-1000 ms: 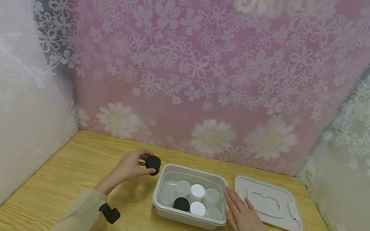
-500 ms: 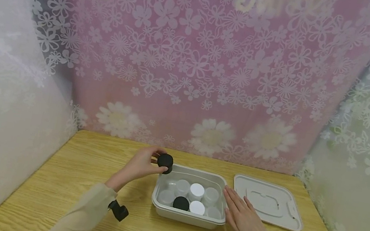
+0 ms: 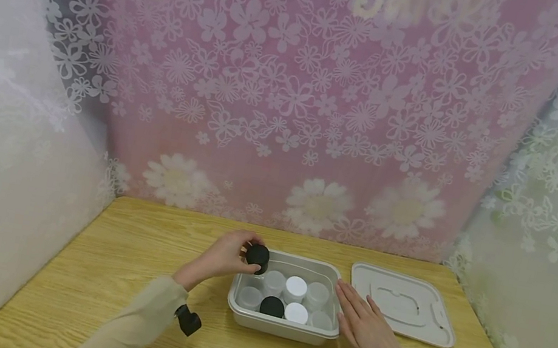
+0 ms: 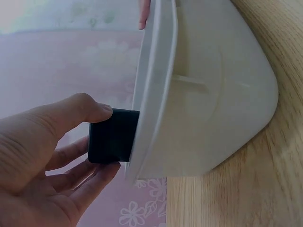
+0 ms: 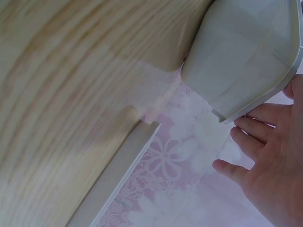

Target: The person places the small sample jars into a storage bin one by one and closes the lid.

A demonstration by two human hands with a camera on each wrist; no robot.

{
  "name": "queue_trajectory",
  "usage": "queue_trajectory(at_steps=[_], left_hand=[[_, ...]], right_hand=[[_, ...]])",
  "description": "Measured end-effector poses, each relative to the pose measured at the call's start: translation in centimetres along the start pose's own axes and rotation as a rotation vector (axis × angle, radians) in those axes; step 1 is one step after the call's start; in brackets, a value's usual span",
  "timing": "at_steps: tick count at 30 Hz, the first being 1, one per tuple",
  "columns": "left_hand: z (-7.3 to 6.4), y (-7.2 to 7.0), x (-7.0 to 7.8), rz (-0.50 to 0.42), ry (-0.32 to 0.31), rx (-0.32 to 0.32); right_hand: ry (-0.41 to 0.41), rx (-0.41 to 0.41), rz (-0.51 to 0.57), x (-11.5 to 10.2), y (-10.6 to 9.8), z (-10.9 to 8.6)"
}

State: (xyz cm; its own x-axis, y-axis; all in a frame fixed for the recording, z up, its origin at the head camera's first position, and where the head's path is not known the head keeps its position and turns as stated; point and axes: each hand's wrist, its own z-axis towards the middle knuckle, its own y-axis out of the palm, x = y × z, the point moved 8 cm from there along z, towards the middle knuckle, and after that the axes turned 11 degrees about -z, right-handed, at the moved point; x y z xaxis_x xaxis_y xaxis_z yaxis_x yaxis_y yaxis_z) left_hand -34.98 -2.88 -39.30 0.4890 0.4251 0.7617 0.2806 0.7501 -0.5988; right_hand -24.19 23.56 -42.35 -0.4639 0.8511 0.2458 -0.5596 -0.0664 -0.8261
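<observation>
My left hand (image 3: 228, 255) pinches a small black-lidded jar (image 3: 258, 255) between thumb and fingers, over the back left corner of a pale grey plastic tub (image 3: 281, 327). In the left wrist view the black jar (image 4: 113, 135) is partly hidden behind the tub's rim. Inside the tub stand several small jars: one with a black lid (image 3: 272, 306), two with white lids (image 3: 296, 287), and others with clear, frosted lids (image 3: 317, 295). My right hand (image 3: 369, 331) has its fingers extended, with the fingertips against the tub's right rim, as the right wrist view shows too.
A pale grey tub lid (image 3: 403, 306) lies flat on the wooden table (image 3: 129, 272), right of the tub. Flower-patterned curtains (image 3: 290, 108) stand behind the table and along both sides. A black wrist device (image 3: 188, 320) sits on the left sleeve.
My left hand has carried the black-lidded jar rightward, from left of the tub to over its back left corner, and lowered it slightly. The right hand stays at the rim.
</observation>
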Motion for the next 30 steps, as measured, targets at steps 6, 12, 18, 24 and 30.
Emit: queue_trajectory(at_steps=[6, 12, 18, 24, 30], left_hand=[[-0.1, 0.4, 0.0, 0.029, 0.007, -0.041], [0.0, 0.6, -0.4, 0.023, 0.011, -0.082], [0.1, 0.8, -0.6, 0.038, 0.012, -0.135], [0.4, 1.0, -0.3, 0.109, 0.041, -0.169], [0.5, 1.5, 0.1, 0.214, 0.064, -0.200]], right_hand=[[0.010, -0.004, 0.003, 0.0, 0.0, -0.1], [0.013, 0.003, 0.050, 0.1, 0.0, 0.0], [0.007, -0.013, 0.029, 0.0, 0.1, 0.0], [0.008, -0.015, 0.016, 0.0, 0.1, 0.1], [0.004, -0.016, 0.017, -0.1, 0.0, 0.1]])
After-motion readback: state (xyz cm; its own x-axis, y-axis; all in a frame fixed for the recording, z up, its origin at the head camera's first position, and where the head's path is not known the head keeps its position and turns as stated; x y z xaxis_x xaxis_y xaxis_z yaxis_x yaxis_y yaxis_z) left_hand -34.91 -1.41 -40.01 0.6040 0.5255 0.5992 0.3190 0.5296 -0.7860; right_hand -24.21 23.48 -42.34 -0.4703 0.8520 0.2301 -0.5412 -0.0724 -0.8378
